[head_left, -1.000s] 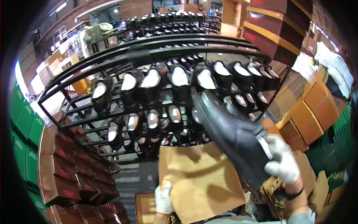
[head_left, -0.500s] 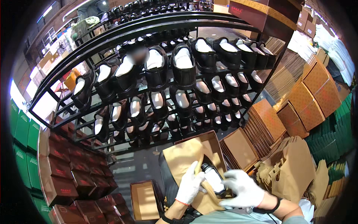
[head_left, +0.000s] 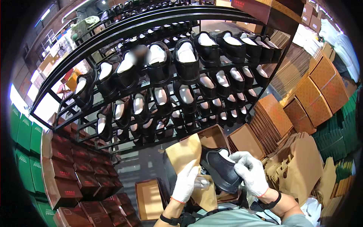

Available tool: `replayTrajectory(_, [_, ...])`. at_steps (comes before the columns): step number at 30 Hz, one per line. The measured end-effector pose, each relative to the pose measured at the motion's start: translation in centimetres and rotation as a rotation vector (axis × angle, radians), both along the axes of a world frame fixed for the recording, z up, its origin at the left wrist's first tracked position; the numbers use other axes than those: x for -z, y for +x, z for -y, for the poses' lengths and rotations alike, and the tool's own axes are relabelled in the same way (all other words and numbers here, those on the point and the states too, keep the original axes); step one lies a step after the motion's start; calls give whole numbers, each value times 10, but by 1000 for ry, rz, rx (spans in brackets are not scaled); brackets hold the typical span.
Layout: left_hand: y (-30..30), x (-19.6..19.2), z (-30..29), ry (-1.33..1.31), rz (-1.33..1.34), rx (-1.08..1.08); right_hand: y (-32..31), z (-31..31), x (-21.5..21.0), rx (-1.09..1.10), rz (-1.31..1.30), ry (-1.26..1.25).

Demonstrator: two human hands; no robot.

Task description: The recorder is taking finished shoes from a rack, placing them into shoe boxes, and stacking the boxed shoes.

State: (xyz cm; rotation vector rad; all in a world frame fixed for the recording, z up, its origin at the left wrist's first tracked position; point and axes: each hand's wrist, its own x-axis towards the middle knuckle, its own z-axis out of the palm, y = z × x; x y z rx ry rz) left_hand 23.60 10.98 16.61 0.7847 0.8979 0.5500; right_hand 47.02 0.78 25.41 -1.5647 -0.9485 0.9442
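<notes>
Right grip (head_left: 250, 174) closed on black shoe (head_left: 219, 172) over open box (head_left: 211, 138); left hand (head_left: 186, 182) pinches brown paper (head_left: 185, 153) (rack (head_left: 159, 22) behind); best keep paper flat, shoe level

2 white-gloved hands (head_left: 249, 176), 1 black shoe (head_left: 219, 168) and 1 brown paper sheet (head_left: 185, 151) are seen at lower centre, and 1 black rack (head_left: 159, 22) of shoes is counted above.
</notes>
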Motion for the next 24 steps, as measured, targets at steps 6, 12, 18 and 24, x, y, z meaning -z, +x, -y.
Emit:
replayTrajectory(6, [38, 21, 9, 503, -454, 200, 8, -11, -8, -21, 118, 80])
replayTrajectory(12, [30, 36, 13, 263, -125, 32, 8, -36, -18, 144, -451, 271])
replayTrajectory(18, [73, 66, 14, 699, -351, 127, 7, -61, -18, -5, -325, 442])
replayTrajectory(24, [81, 41, 8, 653, -317, 199, -7, -82, -39, 309, -397, 394])
